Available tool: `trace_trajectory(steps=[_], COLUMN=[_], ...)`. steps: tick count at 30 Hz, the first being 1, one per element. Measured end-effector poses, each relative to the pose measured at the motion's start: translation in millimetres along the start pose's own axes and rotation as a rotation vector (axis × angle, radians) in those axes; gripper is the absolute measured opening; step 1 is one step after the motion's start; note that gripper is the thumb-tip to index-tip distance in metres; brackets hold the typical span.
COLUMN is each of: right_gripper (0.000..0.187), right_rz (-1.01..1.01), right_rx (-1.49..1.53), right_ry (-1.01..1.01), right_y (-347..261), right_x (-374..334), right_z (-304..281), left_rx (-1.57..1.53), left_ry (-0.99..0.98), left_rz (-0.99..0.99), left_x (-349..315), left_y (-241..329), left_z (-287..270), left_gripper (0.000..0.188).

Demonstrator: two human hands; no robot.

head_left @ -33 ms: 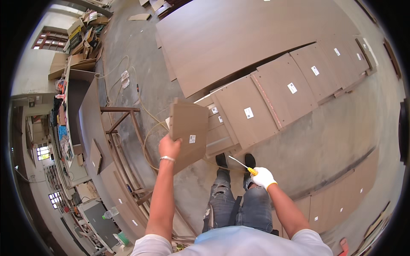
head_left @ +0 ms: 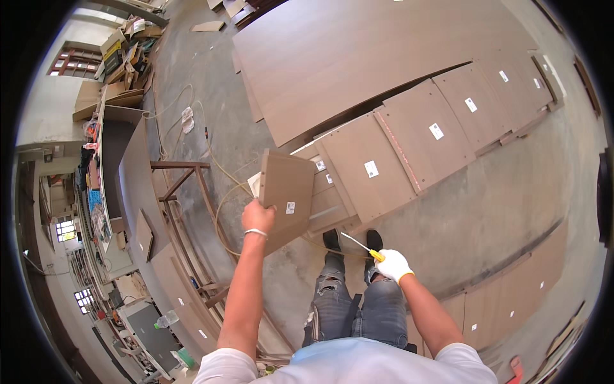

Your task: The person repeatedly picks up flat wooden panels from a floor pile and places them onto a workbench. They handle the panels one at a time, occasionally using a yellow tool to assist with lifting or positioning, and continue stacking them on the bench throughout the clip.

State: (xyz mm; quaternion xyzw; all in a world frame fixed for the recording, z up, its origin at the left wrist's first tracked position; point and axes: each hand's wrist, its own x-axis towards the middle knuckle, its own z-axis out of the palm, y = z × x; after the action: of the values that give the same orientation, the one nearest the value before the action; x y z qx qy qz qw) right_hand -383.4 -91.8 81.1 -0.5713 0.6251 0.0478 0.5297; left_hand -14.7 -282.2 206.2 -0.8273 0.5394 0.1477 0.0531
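My bare left hand [head_left: 258, 217] grips the left edge of a brown wooden panel [head_left: 288, 185], which it holds up and tilted above the floor. A small white label sticks to the panel's face, and part of a pale piece [head_left: 254, 184] shows behind its left edge. My right hand [head_left: 394, 265], in a white work glove, is closed round the yellow handle of a screwdriver [head_left: 376, 255]. The screwdriver's thin shaft points up and left, apart from the panel, over the floor near my shoes.
Several labelled brown panels [head_left: 366, 168] lie in an overlapping row ahead, beside a large brown sheet [head_left: 384, 57]. More panels [head_left: 505, 294] lie at the right. A brown metal frame [head_left: 204, 192] and a workbench stand at the left, with a yellowish hose [head_left: 220, 168] across the floor.
My left hand and the panel have shifted slightly right, and the panel has turned a little, so more of the pale piece behind it shows. My right hand is nearly still.
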Motion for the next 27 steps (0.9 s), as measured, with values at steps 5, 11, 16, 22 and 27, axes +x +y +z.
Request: trace_trajectory(steps=[5,11,16,22,27], right_gripper=[0.023,0.032,0.033,0.035,0.030], right_rz=[0.030,0.083,-0.167,-0.006,-0.064], right_rx=[0.036,-0.037,0.108,-0.172,-0.072], right_ry=[0.049,-0.030,0.211,-0.088,0.134], right_y=[-11.5,-46.5,-139.7,-157.5,-163.4], right_x=[12.7,55.5,35.1,50.8,54.7], right_z=[-18.2,-20.4,-76.3,-109.2,-104.3], left_rx=[-0.053,-0.240,-0.279,-0.079,-0.022], left_ry=[-0.007,0.013,-0.058,-0.216,-0.146], left_rz=[-0.075,0.210,0.021,-0.074,-0.165], left_x=[-0.6,23.1,28.4,20.5,17.6], left_y=[17.6,-7.2,-13.8,25.9,23.3], left_z=[11.0,30.6,21.8,-0.9,1.0], left_gripper=[0.051,0.069,0.069,0.065,0.064])
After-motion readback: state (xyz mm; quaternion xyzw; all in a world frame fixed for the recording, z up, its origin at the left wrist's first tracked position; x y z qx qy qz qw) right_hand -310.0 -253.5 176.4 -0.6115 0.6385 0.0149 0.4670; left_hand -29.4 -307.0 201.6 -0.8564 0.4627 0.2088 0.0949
